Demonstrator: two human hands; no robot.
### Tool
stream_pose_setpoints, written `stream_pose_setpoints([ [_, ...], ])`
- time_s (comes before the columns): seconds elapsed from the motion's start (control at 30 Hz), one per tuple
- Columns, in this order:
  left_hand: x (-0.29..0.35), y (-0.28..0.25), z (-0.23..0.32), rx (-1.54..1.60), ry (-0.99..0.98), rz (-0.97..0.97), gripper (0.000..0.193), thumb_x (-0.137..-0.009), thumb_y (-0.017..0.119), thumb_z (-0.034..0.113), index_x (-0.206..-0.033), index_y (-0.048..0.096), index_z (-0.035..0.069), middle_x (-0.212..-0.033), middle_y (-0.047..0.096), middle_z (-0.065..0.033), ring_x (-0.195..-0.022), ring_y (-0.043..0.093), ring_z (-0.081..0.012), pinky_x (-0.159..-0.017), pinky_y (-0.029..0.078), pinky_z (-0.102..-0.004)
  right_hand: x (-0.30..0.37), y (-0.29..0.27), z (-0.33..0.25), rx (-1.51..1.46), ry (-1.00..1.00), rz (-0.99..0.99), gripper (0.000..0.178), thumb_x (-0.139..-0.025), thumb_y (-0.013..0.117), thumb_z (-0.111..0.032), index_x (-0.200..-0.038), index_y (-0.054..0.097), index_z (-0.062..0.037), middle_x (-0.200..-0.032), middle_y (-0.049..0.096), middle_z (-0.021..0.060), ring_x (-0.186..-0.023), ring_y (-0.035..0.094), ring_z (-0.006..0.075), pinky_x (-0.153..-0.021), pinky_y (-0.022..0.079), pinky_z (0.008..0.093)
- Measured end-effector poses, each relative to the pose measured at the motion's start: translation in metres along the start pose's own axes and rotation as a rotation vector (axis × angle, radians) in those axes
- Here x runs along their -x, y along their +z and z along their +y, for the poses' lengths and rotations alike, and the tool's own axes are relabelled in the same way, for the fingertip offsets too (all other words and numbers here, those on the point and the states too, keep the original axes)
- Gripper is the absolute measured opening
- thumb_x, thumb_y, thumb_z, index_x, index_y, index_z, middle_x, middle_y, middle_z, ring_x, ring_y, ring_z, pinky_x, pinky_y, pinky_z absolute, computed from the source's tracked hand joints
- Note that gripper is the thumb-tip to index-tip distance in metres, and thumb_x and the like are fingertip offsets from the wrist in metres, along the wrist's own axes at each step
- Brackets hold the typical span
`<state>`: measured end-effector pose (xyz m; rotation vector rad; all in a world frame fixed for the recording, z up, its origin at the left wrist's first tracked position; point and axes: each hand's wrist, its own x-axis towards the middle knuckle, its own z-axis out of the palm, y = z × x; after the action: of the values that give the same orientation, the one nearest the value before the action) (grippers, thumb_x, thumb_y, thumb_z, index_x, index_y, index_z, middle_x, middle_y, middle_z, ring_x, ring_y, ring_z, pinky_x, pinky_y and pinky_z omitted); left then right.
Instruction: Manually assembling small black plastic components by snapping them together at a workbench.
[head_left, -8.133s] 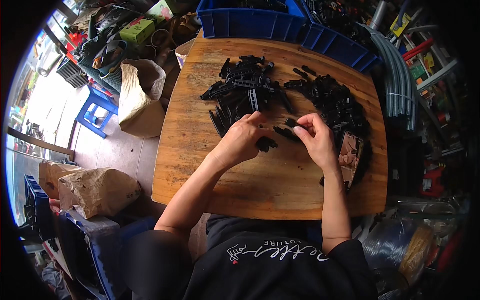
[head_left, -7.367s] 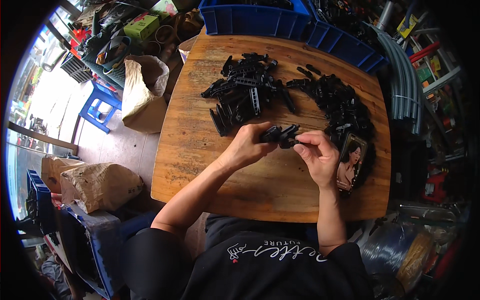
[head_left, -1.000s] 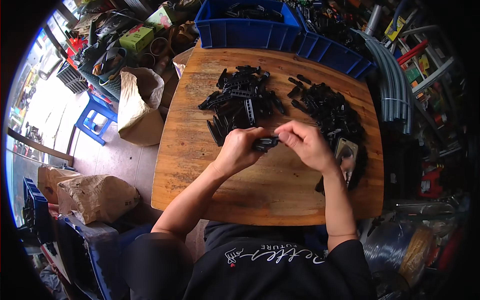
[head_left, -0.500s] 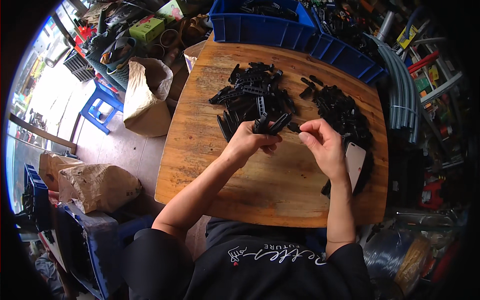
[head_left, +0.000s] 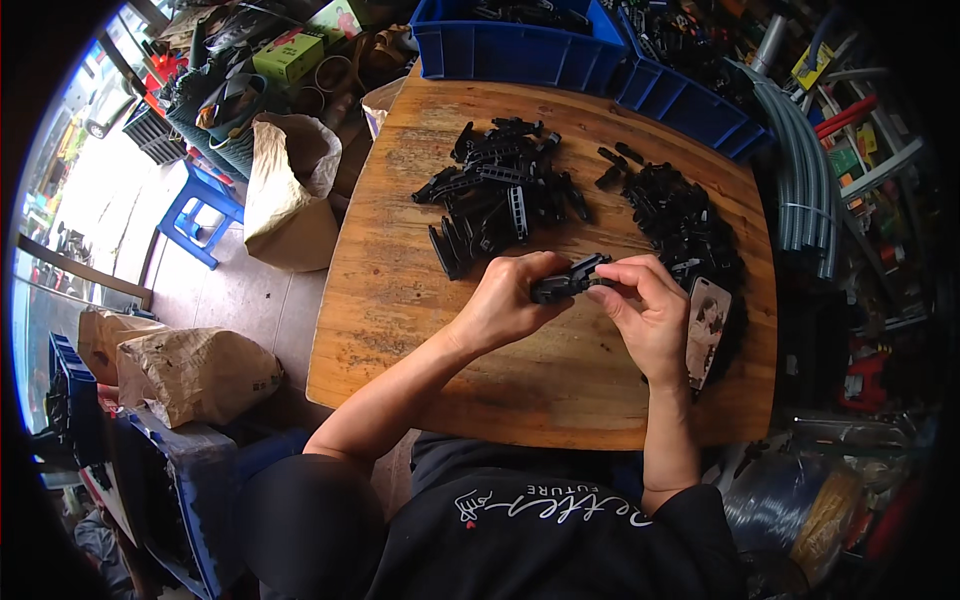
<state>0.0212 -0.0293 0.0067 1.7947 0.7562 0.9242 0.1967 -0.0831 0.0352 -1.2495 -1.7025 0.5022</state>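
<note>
Slim, dark black plastic parts, gathered as a small bundle [head_left: 570,282], sit just right of the centre of the frame, raised between two bare hands over the brown wooden tabletop [head_left: 480,390]. Surfaces mostly dark, with pale glints along the upper edges; outline narrow and jointed-looking, the pieces lying side by side and slanting up toward the right. Exact count cannot be told; fingers cover much of it. Left hand [head_left: 508,300] is wrapped round the left end, knuckles uppermost, its forearm rising diagonally from the lower left. Right hand [head_left: 648,305] pinches at the right end with thumb and forefinger, other fingers curled, forearm nearly vertical; whether a separate small piece is between the tips cannot be told. Above the left hand, a loose heap of black ladder-like plastic strips [head_left: 495,190]; at upper right of the tabletop, a denser heap of small black plastic pieces [head_left: 685,215]. A phone in a picture-printed case [head_left: 708,333] leans beside the right wrist, against that heap's lower end.
</note>
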Motion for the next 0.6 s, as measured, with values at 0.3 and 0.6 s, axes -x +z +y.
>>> stream_pose_setpoints([
  [0.3,0.004,0.007,-0.004,-0.067,0.086,0.011,0.03,-0.073,0.074,0.01,-0.096,0.06,-0.003,-0.074,0.06,-0.0136,-0.064,0.058,-0.0141,-0.058,0.046,-0.0285,0.007,0.004,-0.001,0.107,-0.085,0.059,0.02,-0.07,0.072,0.0,-0.089,0.065,0.0,-0.086,0.06,0.0072,-0.076,0.058,0.0149,-0.066,0.048,0.0236],
  [0.6,0.005,0.011,-0.005,-0.032,0.107,-0.026,0.022,-0.077,0.069,0.014,-0.088,0.057,-0.002,-0.069,0.058,-0.0175,-0.06,0.058,-0.0304,-0.055,0.044,-0.0351,0.007,-0.002,0.028,-0.346,0.26,-0.204,0.047,-0.078,0.07,-0.028,-0.11,0.052,0.002,-0.094,0.057,0.0031,-0.083,0.052,0.0077,-0.075,0.044,0.0212],
])
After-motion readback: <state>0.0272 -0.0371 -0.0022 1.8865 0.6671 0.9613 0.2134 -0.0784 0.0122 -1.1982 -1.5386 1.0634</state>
